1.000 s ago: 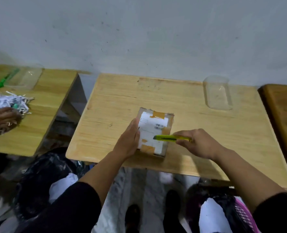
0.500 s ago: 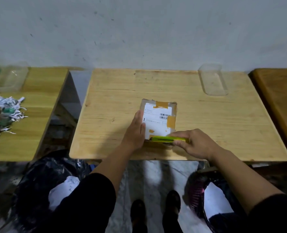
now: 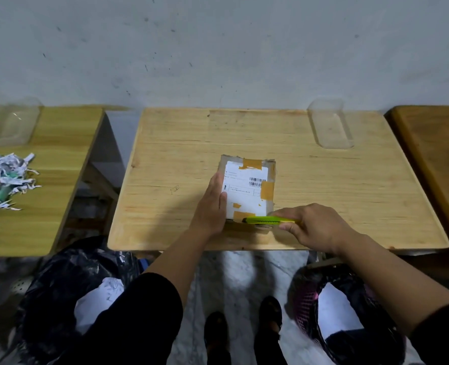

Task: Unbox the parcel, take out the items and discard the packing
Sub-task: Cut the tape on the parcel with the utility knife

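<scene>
The small brown cardboard parcel (image 3: 247,189), with its white shipping label and tan tape patches, lies flat near the front edge of the pale wooden table (image 3: 165,159). The left hand (image 3: 209,208) rests against its left side with the fingers laid along the edge, steadying it. The right hand (image 3: 314,227) grips a yellow-green utility knife (image 3: 269,220), whose tip sits at the parcel's near edge.

The risk, as I see it, is the blade: it points toward the left hand, which is just beside it. If the tape gives suddenly, the knife could skid into those fingers. Pushed too deep, it could also score whatever is packed inside.
</scene>
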A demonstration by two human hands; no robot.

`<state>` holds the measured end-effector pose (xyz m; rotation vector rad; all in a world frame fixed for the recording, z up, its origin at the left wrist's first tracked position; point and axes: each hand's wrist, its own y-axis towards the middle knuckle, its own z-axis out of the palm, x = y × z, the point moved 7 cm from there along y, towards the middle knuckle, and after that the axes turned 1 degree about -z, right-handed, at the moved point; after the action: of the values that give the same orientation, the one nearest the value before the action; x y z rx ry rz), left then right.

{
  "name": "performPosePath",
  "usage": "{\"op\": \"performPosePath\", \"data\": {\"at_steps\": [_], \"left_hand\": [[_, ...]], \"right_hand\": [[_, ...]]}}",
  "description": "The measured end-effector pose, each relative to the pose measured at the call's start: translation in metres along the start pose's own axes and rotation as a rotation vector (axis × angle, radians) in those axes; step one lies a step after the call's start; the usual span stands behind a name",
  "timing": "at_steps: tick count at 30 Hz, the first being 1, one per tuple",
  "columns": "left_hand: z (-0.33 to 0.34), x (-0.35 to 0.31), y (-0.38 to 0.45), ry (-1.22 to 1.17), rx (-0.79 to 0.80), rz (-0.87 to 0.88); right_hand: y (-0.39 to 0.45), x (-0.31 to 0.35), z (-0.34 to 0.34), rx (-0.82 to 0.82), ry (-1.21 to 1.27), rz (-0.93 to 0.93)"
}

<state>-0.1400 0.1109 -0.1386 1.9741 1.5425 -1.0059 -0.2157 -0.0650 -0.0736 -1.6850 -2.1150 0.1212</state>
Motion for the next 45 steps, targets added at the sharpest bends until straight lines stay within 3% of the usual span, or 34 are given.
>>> {"op": "performPosePath", "data": {"at_steps": [9,14,17,19,25,36,45], "left_hand": [[-0.001,-0.004,-0.001,-0.013,0.002,-0.029],[0.001,-0.001,-0.001,-0.035,-0.021,-0.047],[0.003,0.0,-0.002,-0.041,-0.026,-0.066],[0.005,-0.002,-0.005,-0.075,-0.039,-0.084],[0.012,-0.004,-0.008,-0.12,-0.085,-0.1],[0.012,-0.004,-0.008,-0.101,-0.083,-0.074],[0.011,-0.005,-0.007,-0.11,-0.081,-0.07]], "right_hand": [[-0.013,-0.011,-0.005,0.04,-0.13,0.027],[-0.022,-0.025,-0.002,0.051,0.11,0.114],[-0.027,-0.037,-0.012,-0.213,0.459,0.256],[-0.028,-0.041,-0.011,-0.374,0.526,0.367],[-0.01,-0.041,0.03,-0.474,0.839,0.628],[-0.008,-0.044,0.041,-0.527,1.028,0.632],[-0.007,-0.033,0.027,-0.54,0.912,0.627]]}}
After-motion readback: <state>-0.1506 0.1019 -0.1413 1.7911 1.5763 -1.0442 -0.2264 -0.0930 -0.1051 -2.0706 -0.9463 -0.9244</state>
